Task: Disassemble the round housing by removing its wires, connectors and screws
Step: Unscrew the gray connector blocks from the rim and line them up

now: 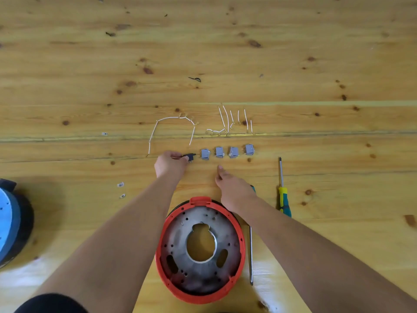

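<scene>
- While your left hand (169,162) pinches the black connector (189,157) just left of the grey switches (228,152), the round housing (200,249) lies bottom centre, between your forearms.
- Your right hand (233,190), forefinger out and holding nothing, is nearer it.

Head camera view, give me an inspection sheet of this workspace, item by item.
Surface: pine plank tabletop, knotty, with small dark specks.
Job's things: round housing, red rim, metal plate inside, near edge; four grey connectors in a row; white wires laid out beyond them.
Clutter: small white scraps at left.
Hands: left hand pinches a black connector beside the row; right hand holds nothing, forefinger extended.
Cables: long bent white wire, loose.
Tools: yellow-green screwdriver at right; a second one beside the housing.
Surroundings: blue round object at left edge.
</scene>
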`<move>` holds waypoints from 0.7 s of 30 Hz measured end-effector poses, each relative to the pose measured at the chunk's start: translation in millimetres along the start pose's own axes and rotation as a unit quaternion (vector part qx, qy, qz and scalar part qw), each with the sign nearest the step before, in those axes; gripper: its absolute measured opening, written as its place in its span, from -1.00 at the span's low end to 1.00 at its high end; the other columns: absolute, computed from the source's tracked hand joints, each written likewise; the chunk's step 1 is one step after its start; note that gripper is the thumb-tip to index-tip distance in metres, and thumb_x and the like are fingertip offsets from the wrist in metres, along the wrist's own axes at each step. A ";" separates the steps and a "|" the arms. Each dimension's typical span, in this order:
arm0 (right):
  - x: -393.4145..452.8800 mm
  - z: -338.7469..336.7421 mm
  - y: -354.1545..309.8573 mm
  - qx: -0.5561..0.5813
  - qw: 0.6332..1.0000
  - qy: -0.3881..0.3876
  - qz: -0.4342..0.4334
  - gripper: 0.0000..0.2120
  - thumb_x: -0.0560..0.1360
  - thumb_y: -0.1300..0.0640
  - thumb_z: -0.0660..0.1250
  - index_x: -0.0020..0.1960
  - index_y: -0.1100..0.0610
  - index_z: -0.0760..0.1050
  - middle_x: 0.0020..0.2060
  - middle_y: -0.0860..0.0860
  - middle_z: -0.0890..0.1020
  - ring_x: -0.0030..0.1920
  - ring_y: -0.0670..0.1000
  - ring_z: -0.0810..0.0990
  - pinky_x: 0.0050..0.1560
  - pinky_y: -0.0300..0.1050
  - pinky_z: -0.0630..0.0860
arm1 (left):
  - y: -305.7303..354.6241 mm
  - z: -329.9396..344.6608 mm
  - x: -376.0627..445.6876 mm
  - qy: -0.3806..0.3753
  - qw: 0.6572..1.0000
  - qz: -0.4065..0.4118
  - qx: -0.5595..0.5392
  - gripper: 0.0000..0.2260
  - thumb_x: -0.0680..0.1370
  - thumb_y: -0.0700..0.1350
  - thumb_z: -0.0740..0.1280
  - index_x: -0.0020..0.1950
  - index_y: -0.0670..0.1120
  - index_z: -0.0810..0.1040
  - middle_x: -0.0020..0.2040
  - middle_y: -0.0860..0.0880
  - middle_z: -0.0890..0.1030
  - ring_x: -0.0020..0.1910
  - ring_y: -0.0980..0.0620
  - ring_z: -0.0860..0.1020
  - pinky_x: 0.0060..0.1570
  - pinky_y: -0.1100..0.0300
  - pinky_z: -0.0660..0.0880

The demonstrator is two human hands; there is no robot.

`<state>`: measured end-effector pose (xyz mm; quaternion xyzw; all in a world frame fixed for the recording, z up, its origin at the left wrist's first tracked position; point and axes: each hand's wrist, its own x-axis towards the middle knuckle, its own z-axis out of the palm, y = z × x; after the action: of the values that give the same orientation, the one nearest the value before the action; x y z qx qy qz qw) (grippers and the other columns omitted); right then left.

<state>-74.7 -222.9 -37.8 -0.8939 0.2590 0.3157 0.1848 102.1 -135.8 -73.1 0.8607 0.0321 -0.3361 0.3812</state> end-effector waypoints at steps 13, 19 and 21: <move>1.3 7.2 1.8 0.008 1.000 0.003 -0.004 -0.18 0.52 0.48 0.16 0.71 0.12 0.02 0.70 -0.02 -0.22 0.51 0.16 0.42 -0.07 -0.13 0.45 | -35.6 -25.5 -56.9 -0.044 0.989 0.130 0.054 -0.86 0.62 0.11 0.35 0.16 0.16 0.53 0.03 0.20 0.61 -0.13 0.17 0.58 -0.28 0.22 0.40; -27.1 10.7 22.6 0.092 0.980 0.167 -0.053 -0.51 0.69 0.15 0.23 0.61 0.04 0.35 0.59 0.02 0.35 0.56 0.08 0.36 0.50 0.01 0.37 | -98.7 -44.3 -118.5 -0.050 0.956 0.242 0.160 -0.68 0.63 0.09 0.33 0.39 0.20 0.47 0.26 0.29 0.48 0.30 0.18 0.41 0.20 0.14 0.40; -40.4 20.2 30.4 0.091 0.963 0.253 -0.005 -0.54 0.66 0.09 0.30 0.54 0.06 0.42 0.43 0.09 0.49 0.40 0.13 0.50 0.39 0.06 0.49 | -115.3 -47.9 -131.5 -0.043 0.944 0.271 0.186 -0.57 0.62 0.08 0.33 0.50 0.24 0.38 0.37 0.26 0.45 0.36 0.14 0.37 0.30 0.09 0.40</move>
<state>-128.7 -223.2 -31.0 -0.9254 0.3204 0.0533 0.1954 -8.8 4.6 -43.8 0.8773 -0.2813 -0.2565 0.2923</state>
